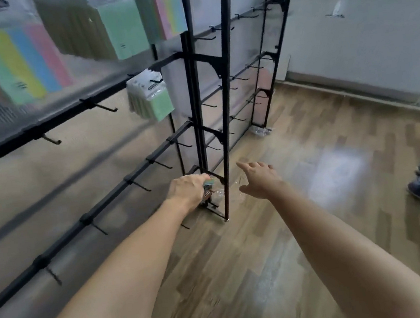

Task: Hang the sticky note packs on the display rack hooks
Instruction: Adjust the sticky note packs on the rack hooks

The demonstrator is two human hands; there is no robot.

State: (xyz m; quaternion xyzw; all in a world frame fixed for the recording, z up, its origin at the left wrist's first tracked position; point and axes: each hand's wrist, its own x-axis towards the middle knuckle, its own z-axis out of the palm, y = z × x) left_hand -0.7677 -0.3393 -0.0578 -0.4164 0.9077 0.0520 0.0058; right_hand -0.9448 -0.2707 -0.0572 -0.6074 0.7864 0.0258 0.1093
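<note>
A: Left hand (187,190) is curling round a small sticky note pack (208,184) low down at the foot of the display rack (193,87); fingers are wrapping it, thumb side hidden; frame is blurring a bit.

B: Right hand (258,179)?

A: Fingers are spreading, holding nothing; it is hovering just beside the rack post, over what is looking like clear wrapping (241,181) on the floor (326,198); cannot tell if a pack is inside.

B: Rack status?

A: Green packs (151,99) are hanging on one middle hook; more coloured packs (123,30) are hanging higher up; several bare hooks (105,108) are sticking out along the lower bars.

B: Risks?

A: The held pack is sitting right against the bottom frame; lifting it straight up is risking a snag on the crossbar or on the lowest hooks; I am judging, not seeing. The forearm is passing close to the hook tips, so a fast rise is risking a scrape or a knocked hook. The grip is looking shallow; the slick wrapper is likely making a slip easy. The hang hole is not showing, so a miss on the hook is possible.
</note>
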